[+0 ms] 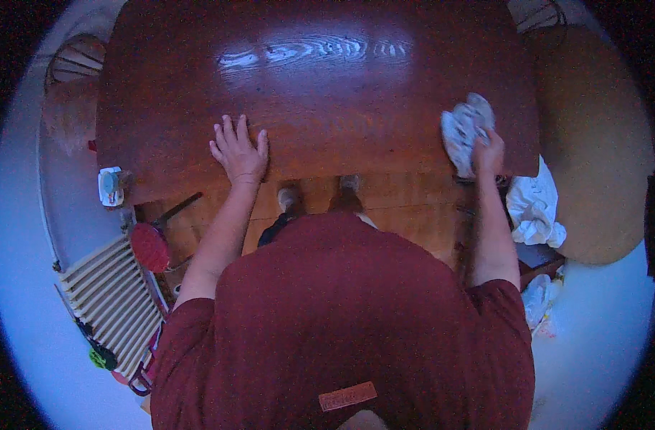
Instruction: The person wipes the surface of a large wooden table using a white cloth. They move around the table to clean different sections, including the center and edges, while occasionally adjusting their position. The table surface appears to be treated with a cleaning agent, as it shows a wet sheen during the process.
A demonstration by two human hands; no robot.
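Your left hand [238, 150] lies palm down on the table [327, 107], near its front edge and left of centre. Fingers spread, thumb out to the right; it has hold of nothing.

Your right hand [489, 152] grips the cloth [462, 132], fingers curled over its right side; blur hides the exact finger placement. The cloth, pale grey-white and crumpled, is at the right front part of the table, its lower end close to the front edge. The two hands are well apart.

Table: dark reddish-brown, visible grain, bright reflection in the far half. At its left front corner you have a small white and blue item [111, 188]; type unclear.

Surroundings: radiator [112, 301] at lower left, with a red round object [149, 246] near its upper end. White crumpled fabric or bag [534, 204] just beside the right front corner; material cannot be told. Your feet show beyond the front edge, on the wooden floor [406, 208].
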